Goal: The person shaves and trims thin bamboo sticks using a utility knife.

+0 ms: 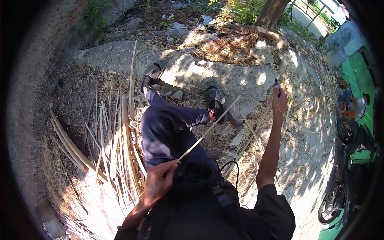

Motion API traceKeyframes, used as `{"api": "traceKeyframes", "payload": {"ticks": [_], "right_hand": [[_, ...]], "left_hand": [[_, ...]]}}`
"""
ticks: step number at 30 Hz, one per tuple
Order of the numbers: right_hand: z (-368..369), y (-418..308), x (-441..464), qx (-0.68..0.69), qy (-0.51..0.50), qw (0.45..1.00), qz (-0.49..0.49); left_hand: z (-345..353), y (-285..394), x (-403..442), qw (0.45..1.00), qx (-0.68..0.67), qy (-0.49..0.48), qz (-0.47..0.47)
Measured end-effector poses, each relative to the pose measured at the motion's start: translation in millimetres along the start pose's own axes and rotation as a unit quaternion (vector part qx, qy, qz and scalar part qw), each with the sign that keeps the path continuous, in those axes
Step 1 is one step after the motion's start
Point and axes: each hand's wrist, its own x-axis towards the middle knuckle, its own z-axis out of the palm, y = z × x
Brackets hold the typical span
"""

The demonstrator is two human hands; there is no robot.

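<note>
My left hand (159, 181) is closed, pinching one end of a thin pale bamboo strip (208, 133) near my lap. The strip slants up and away to the right, passing in front of my right shoe (215, 102). Out to the right, my right hand (279, 102) is closed around a small knife-like tool (276, 82), with a blue part and a dark pointed tip showing above the fingers. Most of its handle is hidden in the grip. The tool and the strip are well apart.
A pile of split bamboo strips (120, 154) lies to my left, with thicker bamboo pieces (68, 140) beyond it. A low concrete ledge (108, 56) runs ahead of my feet. Dry straw (224, 48) lies by a tree trunk (272, 15). Parked motorcycles (340, 180) stand at the right.
</note>
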Motion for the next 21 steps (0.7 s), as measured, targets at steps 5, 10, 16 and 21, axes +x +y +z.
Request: {"api": "traceKeyframes", "payload": {"ticks": [5, 10, 16, 21], "right_hand": [[67, 123, -42, 0.108, -0.438, 0.845, 0.287], [88, 113, -148, -0.107, -0.66, 0.718, 0.194], [52, 24, -181, 0.327, -0.409, 0.835, 0.17], [-27, -108, -171, 0.438, -0.348, 0.823, 0.098]], "left_hand": [[-9, -20, 5, 0.994, 0.001, -0.019, -0.108], [-11, -25, 13, 0.984, -0.106, -0.054, -0.134], [-12, -10, 23, 0.976, -0.152, -0.106, -0.112], [-13, 13, 30, 0.955, -0.215, -0.163, -0.122]]}}
